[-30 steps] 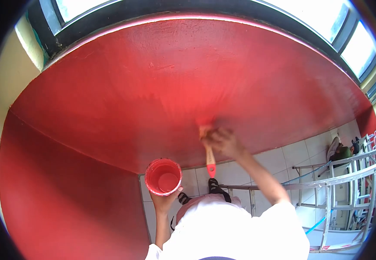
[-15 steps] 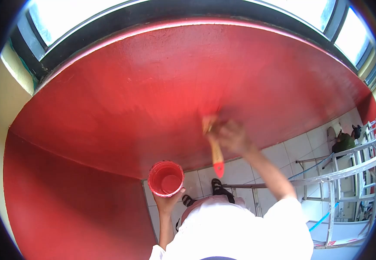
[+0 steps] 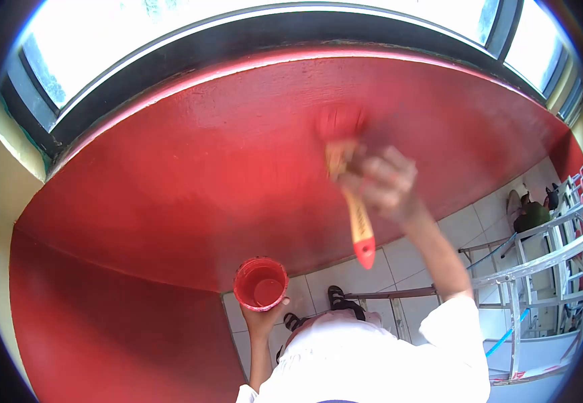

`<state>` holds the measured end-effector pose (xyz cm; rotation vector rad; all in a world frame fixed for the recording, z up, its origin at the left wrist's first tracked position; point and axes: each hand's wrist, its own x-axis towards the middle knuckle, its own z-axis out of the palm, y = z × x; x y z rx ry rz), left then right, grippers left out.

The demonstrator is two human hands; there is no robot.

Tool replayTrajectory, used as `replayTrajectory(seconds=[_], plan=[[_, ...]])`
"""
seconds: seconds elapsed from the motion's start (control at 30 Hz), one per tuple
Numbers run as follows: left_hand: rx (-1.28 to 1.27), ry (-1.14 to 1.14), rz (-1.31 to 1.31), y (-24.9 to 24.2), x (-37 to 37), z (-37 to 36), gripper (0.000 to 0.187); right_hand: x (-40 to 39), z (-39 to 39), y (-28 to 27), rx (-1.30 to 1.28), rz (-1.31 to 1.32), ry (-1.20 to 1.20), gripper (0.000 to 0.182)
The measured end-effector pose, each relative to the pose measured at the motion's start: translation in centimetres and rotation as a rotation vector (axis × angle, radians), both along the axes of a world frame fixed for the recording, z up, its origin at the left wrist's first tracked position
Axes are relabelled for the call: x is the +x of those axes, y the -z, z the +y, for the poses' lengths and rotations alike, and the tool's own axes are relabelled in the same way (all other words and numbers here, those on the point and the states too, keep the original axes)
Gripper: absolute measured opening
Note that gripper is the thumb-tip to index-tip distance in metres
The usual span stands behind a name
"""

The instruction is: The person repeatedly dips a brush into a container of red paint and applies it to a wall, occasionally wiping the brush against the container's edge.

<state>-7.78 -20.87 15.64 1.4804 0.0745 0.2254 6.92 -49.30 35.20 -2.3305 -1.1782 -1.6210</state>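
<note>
My right hand [image 3: 382, 185] grips a paintbrush [image 3: 358, 225] near its ferrule, slightly blurred by motion. The brush has a pale wooden handle with a red tip at the bottom, and its red bristles touch the red wall [image 3: 190, 141]. Lower and to the left, my left hand [image 3: 262, 319] is wrapped around the underside of a small tub of red paint [image 3: 260, 284]. The tub's open mouth faces me, showing red paint inside, with smears around its rim. Wet-looking streaks shine on the wall around the brush.
A dark window frame [image 3: 237, 40] with a ledge runs above the wall. Metal ladders [image 3: 516, 269] stand at the right on the white tiled floor [image 3: 399, 258]. A red side wall [image 3: 103, 302] closes off the left. A dark green item [image 3: 531, 216] lies beyond the ladders.
My right hand and the brush have moved up the wall and slightly right. My left hand still holds the paint tub in nearly the same place. The view has tilted a little.
</note>
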Motion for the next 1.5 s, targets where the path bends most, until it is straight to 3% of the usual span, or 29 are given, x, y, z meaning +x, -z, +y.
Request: replayTrajectory(seconds=[0.1, 0.2, 0.27, 0.33, 0.37, 0.43, 0.47, 0.53, 0.63, 0.73, 0.87, 0.9, 1.0, 1.07, 1.1, 1.17, 1.23, 1.33, 1.4, 1.47, 1.5], plan=[[-0.024, 0.004, -0.025, -0.2, 0.4, -0.9, 0.083, -1.2, -0.1, 11.7, -0.056, 0.257, -0.073, 0.034], [-0.026, 0.026, -0.002, -0.2, 0.6, -0.8, 0.084, -2.4, -1.0, 10.9, -0.064, 0.708, -0.206, 0.033], [-0.005, 0.034, -0.011, -0.3, 0.7, -1.1, 0.084, -2.4, -1.3, 2.5, 0.154, 0.555, -0.309, 0.032], [0.012, 0.035, 0.002, -0.1, 0.7, -1.4, 0.085, -2.2, -1.7, -5.8, 0.261, 0.126, -0.34, 0.03], [0.019, 0.026, 0.003, -0.2, 0.8, -1.6, 0.085, -1.0, -1.6, -7.8, 0.313, -0.053, -0.362, 0.03], [0.03, -0.002, -0.003, -0.4, 0.8, -2.3, 0.085, -0.1, -2.0, -8.9, 0.238, -0.171, -0.272, 0.031], [0.032, -0.022, -0.009, -0.5, 0.8, -2.7, 0.084, -0.2, -2.4, -8.8, 0.114, -0.107, -0.16, 0.031], [0.03, -0.033, -0.017, -0.5, 0.8, -3.2, 0.084, 0.8, -2.4, -3.8, 0.04, -0.022, -0.152, 0.029], [0.001, -0.031, -0.004, -0.1, 0.8, -3.9, 0.082, -0.6, -2.7, 8.5, -0.078, 0.232, -0.121, 0.025], [0.06, -0.048, -0.088, -0.7, 0.5, -4.8, 0.076, -1.4, -2.6, 9.4, -0.247, 0.791, -0.204, 0.032], [0.1, -0.032, -0.118, -0.7, 1.3, -5.6, 0.074, -1.9, -4.4, -4.2, 0.175, 0.272, -0.383, 0.024], [0.093, -0.024, -0.088, -0.4, 1.0, -5.8, 0.075, -1.1, -4.5, -6.6, 0.233, -0.064, -0.373, 0.026], [0.09, -0.038, -0.077, -0.4, 1.1, -6.8, 0.079, -0.3, -4.7, -7.2, 0.245, -0.134, -0.238, 0.029], [0.158, -0.067, -0.227, -0.5, 1.3, -7.5, 0.078, 0.2, -4.2, -1.8, 0.082, 0.027, -0.152, 0.033], [0.141, -0.057, -0.195, -0.4, 1.0, -7.5, 0.079, 0.9, -4.6, 4.7, 0.021, -0.005, -0.113, 0.035], [0.114, -0.047, -0.149, -0.4, 0.3, -7.6, 0.081, 0.3, -4.4, 16.3, -0.148, 0.174, -0.088, 0.033], [0.125, -0.038, -0.129, -1.2, -0.3, -7.5, 0.083, -0.8, -4.3, 21.9, -0.29, 0.754, -0.19, 0.03], [0.146, -0.05, -0.147, -1.1, 0.0, -7.1, 0.086, -2.7, -4.3, 18.7, 0.315, 0.908, -0.389, 0.025], [0.174, -0.044, -0.105, -0.8, -1.0, -7.3, 0.087, -4.4, -3.7, 13.6, 0.702, 1.092, -0.411, 0.019], [0.235, -0.013, -0.055, -1.6, -0.6, -7.8, 0.088, -5.9, -2.9, 8.6, 1.015, 1.085, -0.439, 0.019], [0.222, -0.009, -0.078, -1.9, -0.3, -8.2, 0.089, -6.6, -2.8, 6.9, 1.108, 1.218, -0.506, 0.023]])
